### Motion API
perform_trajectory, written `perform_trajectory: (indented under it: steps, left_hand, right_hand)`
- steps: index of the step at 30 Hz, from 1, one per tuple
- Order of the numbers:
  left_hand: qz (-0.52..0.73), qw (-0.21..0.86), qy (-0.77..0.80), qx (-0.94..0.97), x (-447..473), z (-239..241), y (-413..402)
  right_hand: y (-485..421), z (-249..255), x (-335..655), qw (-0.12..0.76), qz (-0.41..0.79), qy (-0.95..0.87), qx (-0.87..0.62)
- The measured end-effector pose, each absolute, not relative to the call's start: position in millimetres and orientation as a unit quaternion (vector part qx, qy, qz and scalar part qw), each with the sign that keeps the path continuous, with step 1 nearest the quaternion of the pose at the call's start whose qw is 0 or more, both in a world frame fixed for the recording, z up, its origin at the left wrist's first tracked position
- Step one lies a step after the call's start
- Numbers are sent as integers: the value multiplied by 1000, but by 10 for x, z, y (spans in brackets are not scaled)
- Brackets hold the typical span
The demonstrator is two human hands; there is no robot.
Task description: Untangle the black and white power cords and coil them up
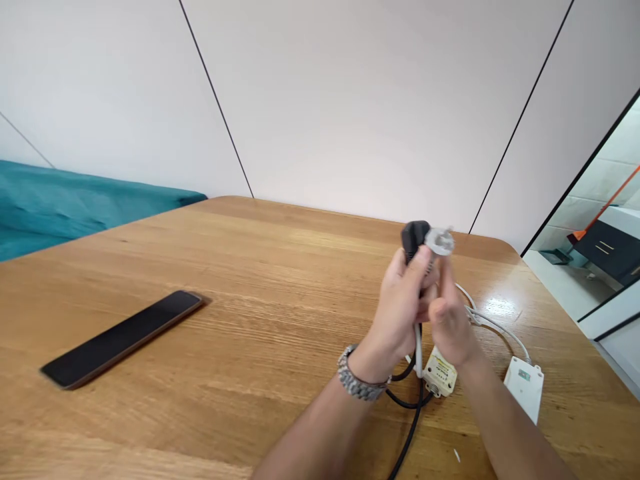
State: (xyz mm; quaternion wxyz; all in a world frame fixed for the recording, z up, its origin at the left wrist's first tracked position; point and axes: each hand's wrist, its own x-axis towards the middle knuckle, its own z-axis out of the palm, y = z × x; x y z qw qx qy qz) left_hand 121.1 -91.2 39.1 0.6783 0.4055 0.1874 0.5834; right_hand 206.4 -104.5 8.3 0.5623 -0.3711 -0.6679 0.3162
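My left hand [395,313], with a metal watch [363,380] on its wrist, is closed around two power plugs. One is a black plug [415,237]; beside it is a white plug [440,241], slightly blurred, with its prongs pointing up. Close against them is my right hand [453,323], its fingers stretched upward behind the white plug and its thumb apart from it. Whether it touches the plug is hard to see. A black cable [413,427] and a white cable [419,353] hang below my left hand.
Beneath my hands lies a yellowed box [440,373] with a label. A white box [524,387] with a white cord [500,327] is to the right. A black phone-like slab [123,340] rests at left on the wooden table [260,373]. Behind stand a teal sofa [90,200] and white wall.
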Motion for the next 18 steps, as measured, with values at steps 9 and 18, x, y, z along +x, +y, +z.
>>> perform_trajectory:
  steps: [9, 18]
  left_hand:
    - [689, 580, 166, 401, 864, 1707, -751]
    - [769, 340, 276, 465, 354, 2385, -293]
  right_hand:
    - [-970, -376, 1627, 280, 792, -542, -9]
    - [-1375, 57, 2269, 111, 710, -624, -306]
